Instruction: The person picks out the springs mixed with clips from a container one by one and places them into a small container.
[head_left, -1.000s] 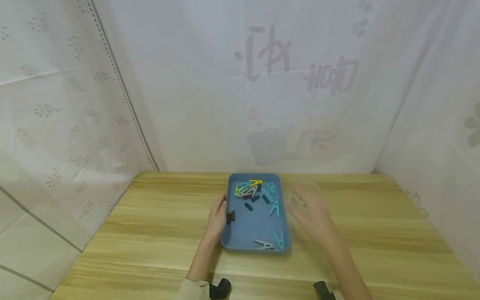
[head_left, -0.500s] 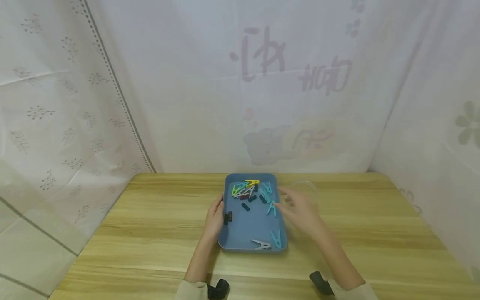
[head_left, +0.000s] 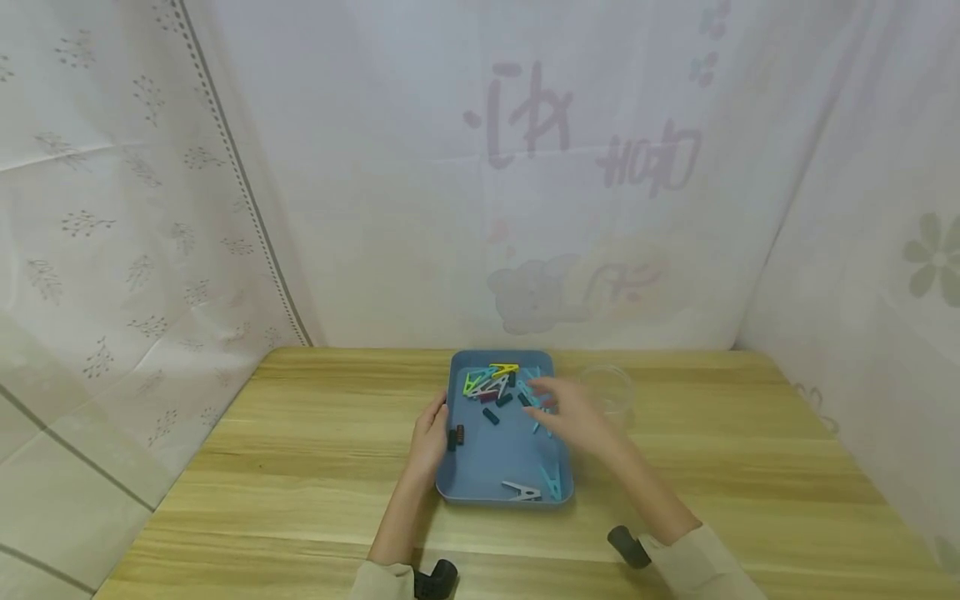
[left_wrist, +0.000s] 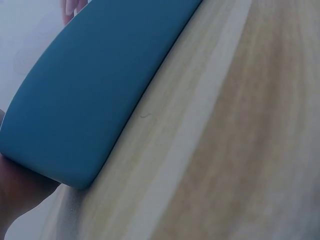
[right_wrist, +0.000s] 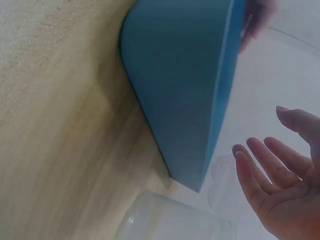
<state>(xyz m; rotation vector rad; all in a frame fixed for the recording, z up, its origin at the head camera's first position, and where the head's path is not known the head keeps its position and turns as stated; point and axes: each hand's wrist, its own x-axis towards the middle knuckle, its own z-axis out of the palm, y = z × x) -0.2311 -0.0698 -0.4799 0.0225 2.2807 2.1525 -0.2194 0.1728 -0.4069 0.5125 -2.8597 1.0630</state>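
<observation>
A blue tray (head_left: 498, 475) stands before me on the table. My left hand (head_left: 430, 437) holds its left wall, fingers along the outside at the rim. My right hand (head_left: 573, 417) reaches over the tray's right rim, thumb and fingers spread apart with nothing between them. Under its fingertips lie light-blue clothespins (head_left: 538, 429), partly hidden. Near the far end are a yellow clothespin (head_left: 506, 368), a green one (head_left: 472, 383) and small dark cylinders (head_left: 491, 416). A grey clothespin (head_left: 522, 492) and a light-blue one (head_left: 553, 483) lie at the near end.
A clear round container (head_left: 617, 387) stands right of the tray, just behind my right hand; its wall (right_wrist: 175, 220) shows in the right wrist view. Wood-grain table (head_left: 300, 467) surrounds the tray. A patterned cloth (head_left: 390, 208) hangs behind the table's far edge.
My right hand has moved left from the clear container to over the tray's right side, its fingers now above the light-blue clothespins. The left hand stays at the tray.
</observation>
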